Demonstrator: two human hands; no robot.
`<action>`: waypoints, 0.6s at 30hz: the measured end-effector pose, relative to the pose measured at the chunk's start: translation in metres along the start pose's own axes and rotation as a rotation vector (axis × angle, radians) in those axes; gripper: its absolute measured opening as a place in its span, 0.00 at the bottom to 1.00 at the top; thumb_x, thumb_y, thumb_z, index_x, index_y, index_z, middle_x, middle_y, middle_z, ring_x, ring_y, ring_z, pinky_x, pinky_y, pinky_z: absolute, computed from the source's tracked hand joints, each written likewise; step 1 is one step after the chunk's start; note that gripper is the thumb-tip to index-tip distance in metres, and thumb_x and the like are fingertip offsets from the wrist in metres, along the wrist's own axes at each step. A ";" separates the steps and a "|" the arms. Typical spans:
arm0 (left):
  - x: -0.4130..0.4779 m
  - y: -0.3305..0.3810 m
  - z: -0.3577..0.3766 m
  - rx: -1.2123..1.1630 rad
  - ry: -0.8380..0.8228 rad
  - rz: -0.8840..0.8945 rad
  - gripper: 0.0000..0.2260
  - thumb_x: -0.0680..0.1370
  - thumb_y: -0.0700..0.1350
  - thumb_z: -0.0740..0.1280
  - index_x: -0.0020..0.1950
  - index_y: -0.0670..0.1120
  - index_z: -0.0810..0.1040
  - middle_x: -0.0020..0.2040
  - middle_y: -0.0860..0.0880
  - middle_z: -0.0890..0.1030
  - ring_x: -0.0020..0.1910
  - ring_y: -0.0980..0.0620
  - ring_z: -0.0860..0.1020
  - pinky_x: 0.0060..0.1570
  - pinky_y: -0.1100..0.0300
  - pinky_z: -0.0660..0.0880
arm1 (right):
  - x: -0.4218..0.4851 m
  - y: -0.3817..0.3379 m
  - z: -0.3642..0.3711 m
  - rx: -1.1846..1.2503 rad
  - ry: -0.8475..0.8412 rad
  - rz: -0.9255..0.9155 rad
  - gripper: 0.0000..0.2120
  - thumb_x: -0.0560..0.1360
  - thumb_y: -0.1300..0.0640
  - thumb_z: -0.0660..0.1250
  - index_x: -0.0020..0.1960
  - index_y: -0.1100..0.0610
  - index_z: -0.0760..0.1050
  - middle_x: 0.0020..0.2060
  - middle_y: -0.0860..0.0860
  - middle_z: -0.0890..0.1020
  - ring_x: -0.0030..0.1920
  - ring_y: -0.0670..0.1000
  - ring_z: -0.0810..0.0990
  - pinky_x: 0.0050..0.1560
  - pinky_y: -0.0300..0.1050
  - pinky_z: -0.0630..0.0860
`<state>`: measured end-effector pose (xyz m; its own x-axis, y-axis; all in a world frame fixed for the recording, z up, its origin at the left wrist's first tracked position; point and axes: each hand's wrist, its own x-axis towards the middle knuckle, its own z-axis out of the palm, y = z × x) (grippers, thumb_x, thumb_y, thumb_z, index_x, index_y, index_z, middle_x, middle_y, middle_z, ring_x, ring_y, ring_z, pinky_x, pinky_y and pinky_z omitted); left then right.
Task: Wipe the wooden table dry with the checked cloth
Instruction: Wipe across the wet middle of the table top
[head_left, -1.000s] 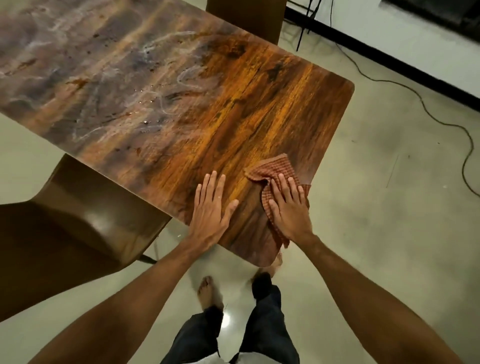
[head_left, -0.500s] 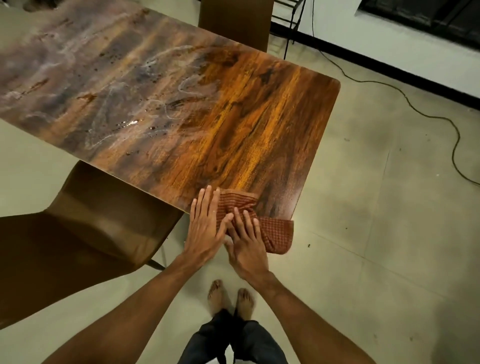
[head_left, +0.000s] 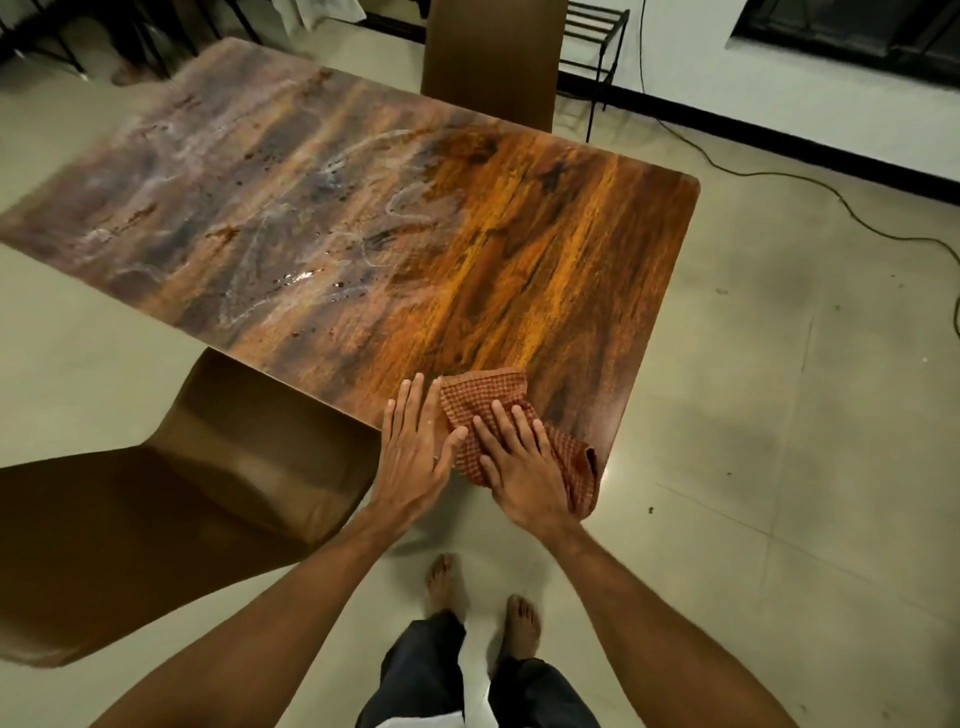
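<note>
Left hand (head_left: 415, 457): laid flat, palm down, fingers straight and close together, at the near edge of the wooden table (head_left: 545, 249); thumb stretched sideways, its tip touching the checked cloth (head_left: 483, 397); holds nothing. Right hand (head_left: 524, 467): flat, fingers straight and slightly spread, pressing down on the cloth without gripping it. Both forearms reach in from the bottom edge, bare, converging toward the table's near right corner. Checked cloth: reddish-brown, crumpled, lying on that near right corner, one fold draped over the table edge beside the right wrist. Wooden table: right part glossy amber; left part dull, with pale streaks and scattered droplets (head_left: 306, 278). Hidden or unclear: the middle of the cloth is under the right palm; the table's near corner is covered by hands and cloth; the heel of the left hand possibly overhangs the edge, hard to tell. The table's left end is cut by the frame. Also present: brown chair (head_left: 171, 499) at left, second chair (head_left: 488, 57) at the far side, cable (head_left: 779, 176) on the floor, two bare feet (head_left: 444, 582).
</note>
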<state>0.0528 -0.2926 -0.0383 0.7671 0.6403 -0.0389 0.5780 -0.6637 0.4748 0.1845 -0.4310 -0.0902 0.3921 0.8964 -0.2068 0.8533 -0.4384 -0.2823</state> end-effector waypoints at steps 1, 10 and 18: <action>0.004 -0.006 -0.001 -0.003 -0.009 0.002 0.32 0.83 0.62 0.49 0.83 0.47 0.50 0.84 0.46 0.47 0.82 0.50 0.42 0.80 0.48 0.39 | 0.008 0.011 -0.005 -0.028 0.010 0.032 0.28 0.87 0.44 0.44 0.86 0.46 0.46 0.85 0.51 0.45 0.85 0.57 0.43 0.84 0.58 0.41; 0.073 -0.078 -0.016 -0.052 -0.050 0.023 0.32 0.83 0.63 0.48 0.83 0.48 0.48 0.84 0.47 0.46 0.82 0.53 0.40 0.81 0.46 0.41 | 0.103 -0.066 0.001 -0.033 0.044 0.048 0.28 0.87 0.45 0.47 0.86 0.49 0.47 0.85 0.55 0.46 0.84 0.61 0.45 0.82 0.65 0.48; 0.148 -0.161 -0.058 -0.063 -0.046 -0.013 0.33 0.83 0.63 0.50 0.83 0.49 0.46 0.84 0.49 0.44 0.82 0.54 0.38 0.80 0.50 0.38 | 0.218 -0.060 -0.029 -0.035 0.118 0.455 0.28 0.87 0.45 0.48 0.86 0.49 0.50 0.85 0.56 0.48 0.84 0.62 0.47 0.82 0.65 0.45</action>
<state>0.0572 -0.0688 -0.0692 0.7726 0.6291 -0.0849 0.5702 -0.6290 0.5284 0.2281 -0.2075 -0.0913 0.7637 0.6160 -0.1934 0.5961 -0.7878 -0.1553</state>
